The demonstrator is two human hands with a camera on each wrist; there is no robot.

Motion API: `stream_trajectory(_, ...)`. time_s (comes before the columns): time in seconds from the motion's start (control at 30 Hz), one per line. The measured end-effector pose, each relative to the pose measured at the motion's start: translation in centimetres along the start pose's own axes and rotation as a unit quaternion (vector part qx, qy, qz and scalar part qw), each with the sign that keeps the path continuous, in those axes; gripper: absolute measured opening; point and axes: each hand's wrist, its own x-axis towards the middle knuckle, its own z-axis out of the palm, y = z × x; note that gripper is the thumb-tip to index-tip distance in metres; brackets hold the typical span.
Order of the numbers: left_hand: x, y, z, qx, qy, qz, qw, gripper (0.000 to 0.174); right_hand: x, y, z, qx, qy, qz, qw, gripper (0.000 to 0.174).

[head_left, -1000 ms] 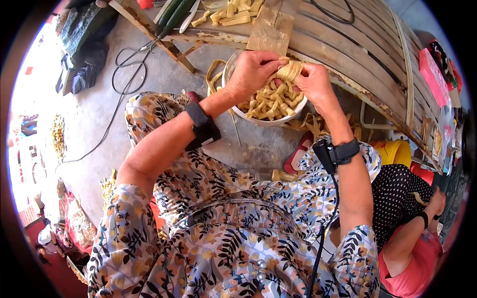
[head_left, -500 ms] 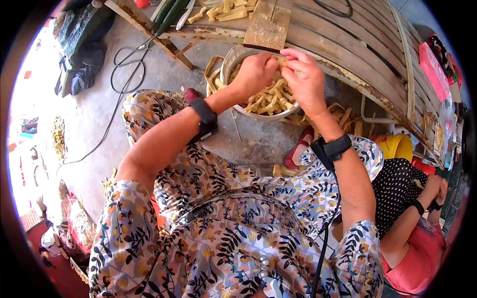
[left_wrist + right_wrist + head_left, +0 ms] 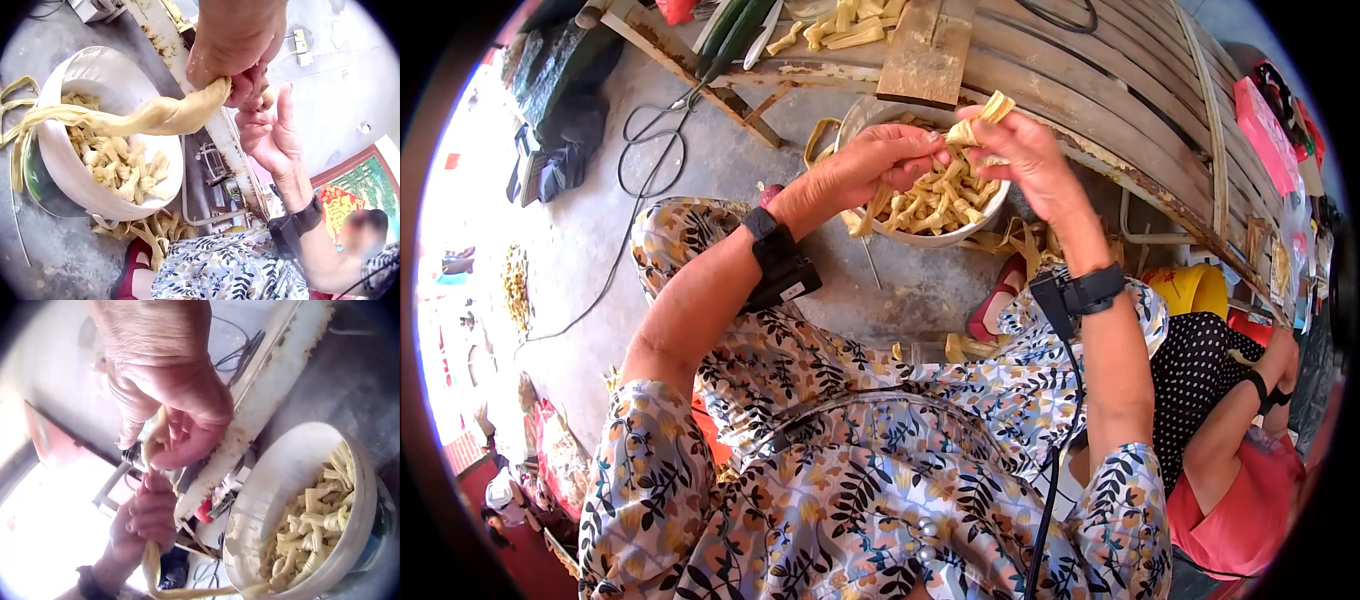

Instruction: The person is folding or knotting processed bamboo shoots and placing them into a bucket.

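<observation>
A long, pale yellow strip trails from my left hand across the bucket and over its rim in the left wrist view. My left hand grips it, the thumb and fingers closed together. My right hand, just to the right, pinches a folded, knotted piece of the same yellow material between thumb and fingers. Both hands' fingertips come close together above the white bucket. Several knotted yellow pieces are heaped inside the bucket.
Behind the bucket stands a slatted bench with a rusty edge, bearing a wooden board and more yellow pieces. A black cable lies on the floor at left. Another person sits at right beside a yellow bucket.
The hands were close together with the folded strip between them. Now the left hand has drawn back a little to the left, and the knotted piece stands up at the right fingers.
</observation>
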Motion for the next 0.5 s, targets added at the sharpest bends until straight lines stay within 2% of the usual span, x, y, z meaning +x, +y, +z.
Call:
stream_trajectory(0.03, 0.1, -0.1, 0.1, 0.007, 0.006, -0.001, 1.000, 0.021, -0.1, 0.3, 0.6, -0.023, -0.029, 0.010, 0.999, 0.031)
stream_trajectory(0.07, 0.1, -0.2, 0.2, 0.005, -0.002, -0.002, 1.000, 0.021, -0.1, 0.5, 1.4, -0.020, -0.029, -0.020, 0.999, 0.025)
stream_trajectory(0.17, 0.1, 0.3, 0.4, 0.001, -0.013, -0.010, 1.000, 0.022, 0.3, 1.0, 1.3, 0.055, -0.030, -0.036, 0.997, 0.018)
stream_trajectory(0.2, -0.1, 0.8, 0.4, 0.000, -0.009, -0.015, 1.000, 0.022, 0.4, 1.2, 1.2, 0.101, -0.003, -0.041, 0.994, 0.013)
stream_trajectory(0.3, -0.5, 1.7, 0.1, -0.010, -0.015, -0.019, 1.000, 0.022, 0.3, 0.1, 0.2, 0.136, 0.033, -0.035, 0.989, 0.011)
stream_trajectory(0.43, -0.7, 1.9, 0.1, -0.017, -0.014, -0.040, 0.999, 0.022, 0.4, -0.1, -0.6, 0.132, -0.008, -0.008, 0.991, 0.011)
stream_trajectory(0.5, -0.8, 1.9, -0.2, -0.038, -0.016, -0.056, 0.998, 0.022, 0.3, -0.5, 0.3, 0.086, -0.013, -0.027, 0.996, 0.013)
